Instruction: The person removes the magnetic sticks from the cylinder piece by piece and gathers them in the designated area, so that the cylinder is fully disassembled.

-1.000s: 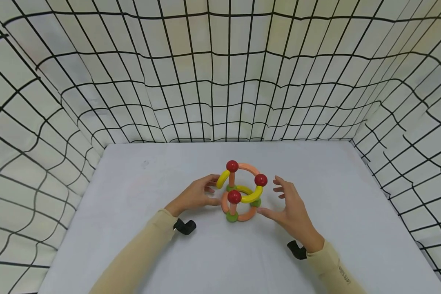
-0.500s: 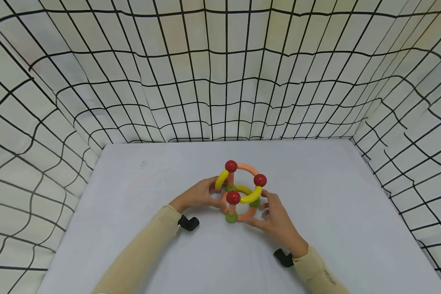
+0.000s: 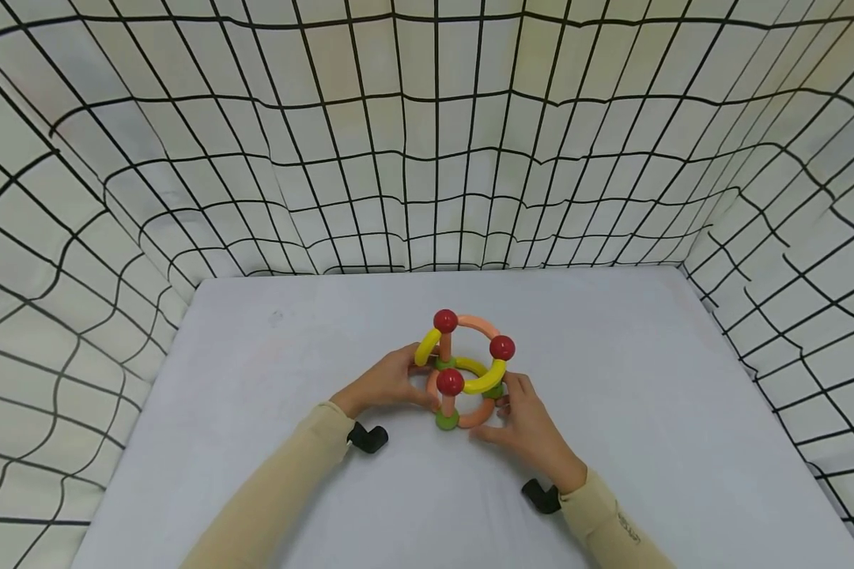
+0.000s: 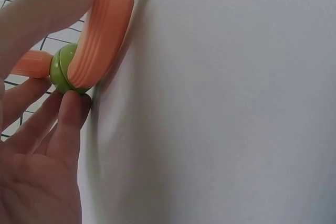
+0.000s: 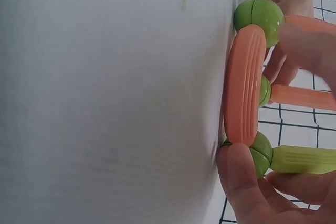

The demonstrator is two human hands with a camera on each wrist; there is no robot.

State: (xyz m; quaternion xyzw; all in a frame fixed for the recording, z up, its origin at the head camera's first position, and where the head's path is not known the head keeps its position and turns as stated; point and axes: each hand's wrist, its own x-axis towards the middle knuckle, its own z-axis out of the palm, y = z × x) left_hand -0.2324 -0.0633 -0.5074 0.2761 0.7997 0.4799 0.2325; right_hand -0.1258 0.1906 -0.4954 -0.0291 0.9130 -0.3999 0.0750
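- A pale backdrop (image 3: 420, 126) crossed by black grid lines (image 3: 402, 96) rises well beyond the left hand (image 3: 387, 383) and the right hand (image 3: 530, 431), and to either side of them.
- The white surface (image 3: 427, 506) spreads beneath both hands.
- Tan sleeves (image 3: 270, 490) run from the near edge of my head view to each hand's wrist.
- A colourful toy frame (image 3: 482, 382) stands upright on the surface between the two hands, which I see meeting it from opposite sides.
- The left hand grips the toy frame: my left wrist view shows its thumb on an orange lower bar (image 4: 105, 30), its fingers (image 4: 67, 119) against a green ball (image 4: 64, 69).
- The right hand holds the opposite side, fingers (image 5: 239, 169) curled against another green ball (image 5: 261, 153); I cannot tell whether its thumb makes contact.
- A yellow bar (image 3: 427, 348) slopes down just above the left hand's fingers, its lower end short of the nearest red ball.
- Black angled pieces (image 3: 368, 438) sit at each wrist, on the inner side.
- Red balls (image 3: 450, 382) cap the uprights, higher than either hand's fingertips.
- Small dark lettering (image 3: 628, 528) marks the sleeve behind the right hand.
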